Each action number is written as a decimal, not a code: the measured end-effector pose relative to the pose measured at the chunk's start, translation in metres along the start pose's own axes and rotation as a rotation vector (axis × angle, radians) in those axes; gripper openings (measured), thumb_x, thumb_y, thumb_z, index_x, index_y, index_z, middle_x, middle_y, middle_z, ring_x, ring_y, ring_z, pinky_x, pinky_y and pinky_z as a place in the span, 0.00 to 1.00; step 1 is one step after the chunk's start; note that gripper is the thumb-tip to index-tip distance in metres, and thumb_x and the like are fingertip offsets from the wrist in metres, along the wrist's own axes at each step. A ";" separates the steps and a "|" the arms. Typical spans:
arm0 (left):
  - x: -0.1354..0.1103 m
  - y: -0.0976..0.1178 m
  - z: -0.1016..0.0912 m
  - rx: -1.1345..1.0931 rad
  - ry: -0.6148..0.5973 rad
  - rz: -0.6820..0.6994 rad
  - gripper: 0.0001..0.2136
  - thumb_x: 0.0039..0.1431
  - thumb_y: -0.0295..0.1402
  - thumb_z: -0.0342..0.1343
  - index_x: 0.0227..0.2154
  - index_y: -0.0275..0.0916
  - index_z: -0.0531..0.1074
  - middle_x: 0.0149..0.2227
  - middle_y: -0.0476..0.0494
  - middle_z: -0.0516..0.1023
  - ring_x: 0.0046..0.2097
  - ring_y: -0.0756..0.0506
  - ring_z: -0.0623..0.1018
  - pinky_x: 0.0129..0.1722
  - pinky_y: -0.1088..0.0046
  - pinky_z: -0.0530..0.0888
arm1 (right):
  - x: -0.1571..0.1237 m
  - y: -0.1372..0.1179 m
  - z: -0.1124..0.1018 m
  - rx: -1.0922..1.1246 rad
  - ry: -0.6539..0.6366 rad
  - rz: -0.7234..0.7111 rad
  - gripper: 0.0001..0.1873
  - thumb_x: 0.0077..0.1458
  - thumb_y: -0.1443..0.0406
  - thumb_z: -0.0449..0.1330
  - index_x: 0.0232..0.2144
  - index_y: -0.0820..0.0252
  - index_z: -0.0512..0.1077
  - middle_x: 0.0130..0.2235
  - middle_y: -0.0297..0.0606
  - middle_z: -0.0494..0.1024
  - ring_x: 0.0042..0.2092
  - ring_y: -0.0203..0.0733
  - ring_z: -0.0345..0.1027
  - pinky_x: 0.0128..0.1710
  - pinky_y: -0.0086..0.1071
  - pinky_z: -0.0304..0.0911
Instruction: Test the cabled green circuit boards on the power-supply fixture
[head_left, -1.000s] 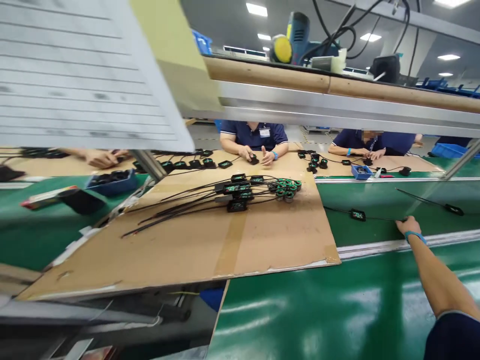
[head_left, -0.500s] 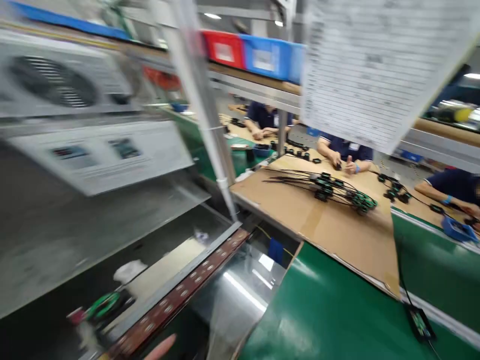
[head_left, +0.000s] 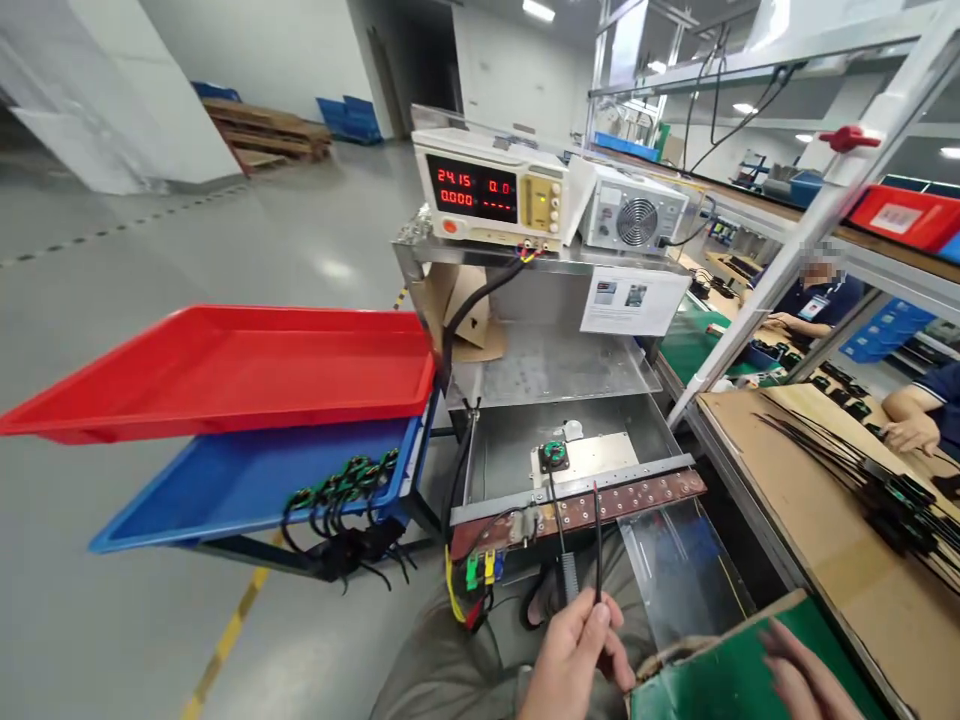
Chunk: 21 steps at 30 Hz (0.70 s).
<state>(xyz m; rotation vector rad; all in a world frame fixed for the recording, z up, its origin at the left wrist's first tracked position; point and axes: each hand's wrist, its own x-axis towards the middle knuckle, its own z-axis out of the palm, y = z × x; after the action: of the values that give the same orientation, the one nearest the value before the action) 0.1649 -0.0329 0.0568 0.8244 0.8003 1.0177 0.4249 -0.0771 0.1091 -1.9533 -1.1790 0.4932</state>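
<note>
My left hand pinches a thin black cable between thumb and fingers. The cable stands upright, its reddish tip at the edge of a brown strip with metal studs. Just left of it, a round black-and-green part rests on a pale metal plate; its own cable runs down to a dark ribbed piece near my left hand. Over the green work surface at lower right is my right hand, slightly blurred, fingers stretched out and holding nothing.
A power supply with red digits stands on the metal shelf. At left, a red tray sits above a blue tray with several cabled parts. Coloured clips hang at the strip. Cable bundles lie at right, near co-workers.
The view has swung left, bringing the power supply and trays into sight. Earlier only a fingertip showed at the bottom; now both hands show, the left one on the cable.
</note>
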 end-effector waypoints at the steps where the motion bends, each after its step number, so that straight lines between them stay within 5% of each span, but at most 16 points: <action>1: 0.000 -0.004 -0.003 0.020 -0.012 0.009 0.27 0.62 0.63 0.47 0.32 0.41 0.64 0.18 0.45 0.75 0.21 0.47 0.72 0.27 0.72 0.66 | -0.001 -0.024 0.025 0.078 -0.125 -0.044 0.36 0.50 0.35 0.61 0.56 0.40 0.74 0.49 0.47 0.79 0.50 0.59 0.75 0.46 0.47 0.76; 3: -0.001 -0.007 -0.010 0.076 -0.033 0.015 0.27 0.63 0.63 0.45 0.33 0.40 0.64 0.20 0.43 0.77 0.23 0.47 0.72 0.28 0.72 0.66 | 0.000 -0.077 0.076 0.260 -0.374 -0.134 0.32 0.58 0.41 0.60 0.58 0.47 0.73 0.52 0.45 0.78 0.52 0.55 0.74 0.53 0.45 0.72; 6: -0.006 0.004 -0.026 0.166 -0.053 0.005 0.28 0.63 0.63 0.45 0.34 0.39 0.67 0.25 0.40 0.80 0.27 0.45 0.75 0.31 0.71 0.67 | 0.004 -0.140 0.140 0.393 -0.547 -0.208 0.27 0.62 0.44 0.58 0.50 0.57 0.75 0.38 0.43 0.79 0.37 0.46 0.74 0.38 0.36 0.72; 8: -0.011 0.022 -0.042 0.257 -0.029 0.023 0.28 0.63 0.62 0.47 0.34 0.38 0.70 0.30 0.39 0.80 0.33 0.43 0.77 0.35 0.69 0.69 | 0.003 -0.159 0.165 0.423 -0.604 -0.214 0.26 0.62 0.43 0.59 0.41 0.60 0.76 0.30 0.39 0.76 0.31 0.42 0.69 0.31 0.32 0.67; 14: -0.011 0.086 -0.094 0.366 0.308 0.126 0.24 0.64 0.55 0.51 0.46 0.38 0.72 0.39 0.41 0.77 0.41 0.42 0.77 0.44 0.67 0.72 | -0.014 -0.148 0.186 0.448 -0.832 -0.089 0.28 0.63 0.42 0.55 0.44 0.61 0.72 0.21 0.30 0.65 0.21 0.36 0.58 0.20 0.28 0.55; 18: -0.005 0.108 -0.108 0.398 0.258 0.121 0.17 0.63 0.49 0.55 0.31 0.38 0.70 0.27 0.49 0.69 0.30 0.48 0.69 0.32 0.72 0.67 | -0.023 -0.141 0.185 0.325 -0.814 -0.285 0.20 0.68 0.49 0.54 0.44 0.59 0.74 0.31 0.38 0.73 0.33 0.42 0.68 0.33 0.31 0.64; 21: -0.008 0.115 -0.117 0.379 0.151 0.056 0.14 0.59 0.43 0.57 0.28 0.37 0.70 0.25 0.50 0.68 0.29 0.49 0.66 0.30 0.73 0.64 | -0.024 -0.140 0.180 0.235 -0.777 -0.417 0.14 0.68 0.54 0.56 0.45 0.56 0.74 0.34 0.37 0.74 0.34 0.41 0.67 0.35 0.32 0.63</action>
<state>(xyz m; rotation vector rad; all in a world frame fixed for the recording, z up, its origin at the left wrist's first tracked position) 0.0165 0.0177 0.1042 1.1062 1.1259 1.0006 0.2146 0.0152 0.1064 -1.2703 -1.8462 1.1561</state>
